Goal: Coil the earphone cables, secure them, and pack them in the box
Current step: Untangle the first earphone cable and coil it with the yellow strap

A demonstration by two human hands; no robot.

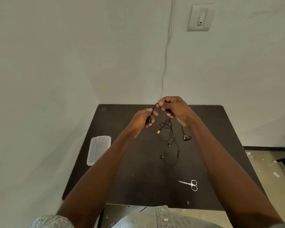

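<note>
Leftmost, at the lower left of the dark table [220,162], we see a clear plastic box [99,149], lidless and apparently still without a packed cable, set apart from the work so that finished coils can be dropped in. Just left of frame centre, the left hand [142,119] has its fingers curled round a stretch of the black earphone cable [152,111]; we judge it serves as the anchor about which loops form. From there the cable rises to the right hand [174,109], slightly higher in the frame, whose thumb and fingers pinch the strand and seem to guide it, keeping it taut between the two hands. Below the right hand, at the frame's centre, the rest of the cable hangs in a loose tangle [167,127] onto the table, with a yellow-marked piece [158,132] and small earbuds [187,137] trailing toward the lower centre; the slack is left resting so it can feed upward freely. Coiling appears barely begun. Farther right and lower, small scissors [190,184] lie on the table, well apart from the cable, presumably kept ready for cutting a tie.
</note>
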